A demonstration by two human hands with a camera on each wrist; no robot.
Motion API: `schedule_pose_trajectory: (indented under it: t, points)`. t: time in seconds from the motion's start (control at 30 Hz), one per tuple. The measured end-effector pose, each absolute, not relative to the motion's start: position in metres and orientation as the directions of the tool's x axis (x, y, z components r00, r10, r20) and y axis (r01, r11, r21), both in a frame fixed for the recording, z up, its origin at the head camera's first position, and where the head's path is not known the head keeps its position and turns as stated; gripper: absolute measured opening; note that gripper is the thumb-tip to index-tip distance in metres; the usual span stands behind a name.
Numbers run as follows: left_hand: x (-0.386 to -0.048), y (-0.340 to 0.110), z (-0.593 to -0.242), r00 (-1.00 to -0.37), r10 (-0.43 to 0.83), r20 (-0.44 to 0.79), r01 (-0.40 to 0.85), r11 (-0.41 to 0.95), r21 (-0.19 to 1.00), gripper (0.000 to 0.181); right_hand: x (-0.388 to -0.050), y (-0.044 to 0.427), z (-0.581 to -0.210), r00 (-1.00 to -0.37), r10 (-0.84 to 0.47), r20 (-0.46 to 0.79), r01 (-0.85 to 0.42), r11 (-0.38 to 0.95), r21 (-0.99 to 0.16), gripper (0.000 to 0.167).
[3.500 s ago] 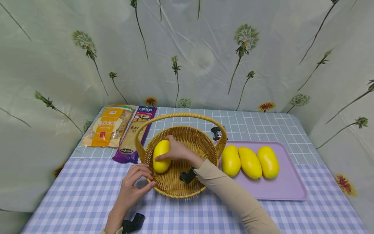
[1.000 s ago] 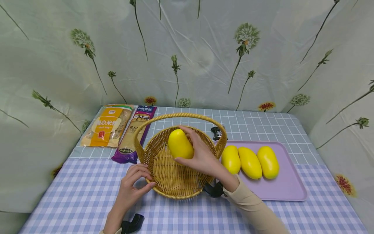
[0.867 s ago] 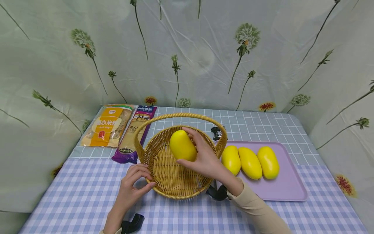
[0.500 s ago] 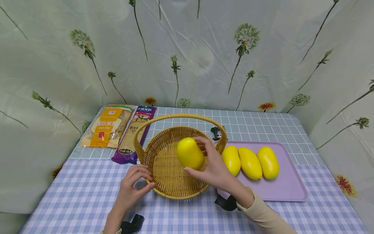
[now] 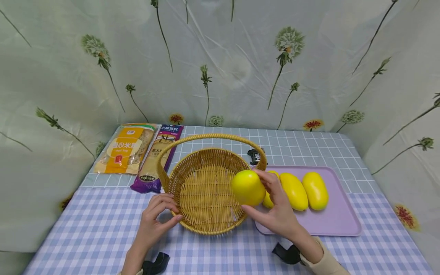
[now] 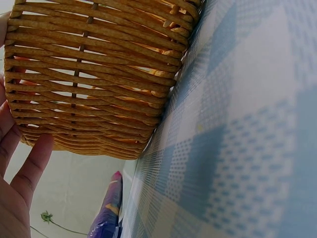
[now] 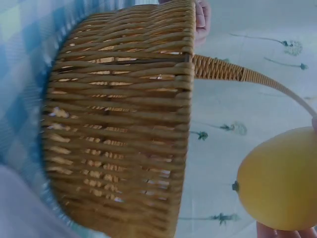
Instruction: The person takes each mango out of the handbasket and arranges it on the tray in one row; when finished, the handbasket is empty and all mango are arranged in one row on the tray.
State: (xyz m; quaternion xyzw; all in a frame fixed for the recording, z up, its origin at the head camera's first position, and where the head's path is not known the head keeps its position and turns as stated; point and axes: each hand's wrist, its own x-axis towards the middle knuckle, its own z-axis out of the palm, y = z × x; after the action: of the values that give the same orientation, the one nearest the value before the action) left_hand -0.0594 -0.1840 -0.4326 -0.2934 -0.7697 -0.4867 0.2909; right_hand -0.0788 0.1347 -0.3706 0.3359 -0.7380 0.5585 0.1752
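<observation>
A yellow mango (image 5: 248, 188) is in my right hand (image 5: 279, 208), gripped between thumb and fingers. It is held up over the right rim of the wicker basket (image 5: 206, 198), and the right wrist view shows the mango (image 7: 280, 181) apart from the basket's side. My left hand (image 5: 159, 215) holds the basket's near-left rim. In the left wrist view its thumb lies outside the woven wall (image 6: 94, 74), with fingers at the rim. Nothing lies inside the basket. Right of it, several mangoes rest on a purple tray (image 5: 338, 214); the nearest mango is partly hidden behind my right hand.
An arched handle (image 5: 213, 136) spans the basket. At the back left lie an orange-labelled food bag (image 5: 125, 149) and a purple pasta packet (image 5: 159, 156). A small black object (image 5: 254, 156) sits behind the tray. A floral curtain (image 5: 220, 68) closes off the back of the checked table.
My right hand has lifted the mango out of the basket's left side and carried it right and nearer, to the right rim. My left hand has stayed on the rim.
</observation>
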Motion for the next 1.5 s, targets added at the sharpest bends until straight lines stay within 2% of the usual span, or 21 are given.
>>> schedule_pose_trajectory:
  t: [0.1, 0.33, 0.47, 0.57, 0.77, 0.97, 1.17, 1.33, 1.5]
  points:
    - [-0.059, -0.184, -0.433, -0.658, 0.168, 0.734, 0.736, 0.352, 0.579, 0.018, -0.074, 0.142, -0.37, -0.713, -0.261, 0.65, -0.694, 0.133, -0.708, 0.084]
    - [-0.059, -0.185, -0.433, -0.664, 0.169, 0.729, 0.73, 0.357, 0.583, 0.017, -0.069, 0.17, -0.384, -0.784, -0.162, 0.599, -0.62, 0.146, -0.771, 0.091]
    - [-0.058, -0.185, -0.432, -0.667, 0.171, 0.725, 0.727, 0.362, 0.583, 0.018, -0.066, 0.183, -0.385, -0.82, -0.097, 0.564, -0.571, 0.202, -0.796, 0.092]
    - [-0.058, -0.185, -0.432, -0.668, 0.171, 0.724, 0.726, 0.364, 0.584, 0.019, -0.067, 0.194, -0.386, -0.843, -0.038, 0.537, -0.529, 0.238, -0.814, 0.091]
    - [-0.058, -0.185, -0.433, -0.668, 0.168, 0.725, 0.726, 0.363, 0.584, 0.02, -0.074, 0.216, -0.395, -0.852, 0.097, 0.514, -0.483, 0.23, -0.845, 0.083]
    - [-0.059, -0.186, -0.434, -0.662, 0.168, 0.73, 0.731, 0.36, 0.58, 0.018, -0.079, 0.238, -0.402, -0.873, 0.24, 0.424, -0.374, 0.228, -0.899, 0.081]
    - [-0.06, -0.186, -0.434, -0.654, 0.165, 0.738, 0.738, 0.352, 0.575, 0.018, -0.086, 0.265, -0.419, -0.854, 0.314, 0.415, -0.309, 0.335, -0.89, 0.076]
    - [-0.061, -0.185, -0.435, -0.649, 0.171, 0.741, 0.744, 0.342, 0.574, 0.019, -0.088, 0.285, -0.432, -0.828, 0.412, 0.381, -0.163, 0.472, -0.866, 0.07]
    - [-0.06, -0.185, -0.435, -0.648, 0.168, 0.743, 0.744, 0.346, 0.571, 0.019, -0.088, 0.293, -0.429, -0.802, 0.499, 0.328, -0.068, 0.469, -0.88, 0.064]
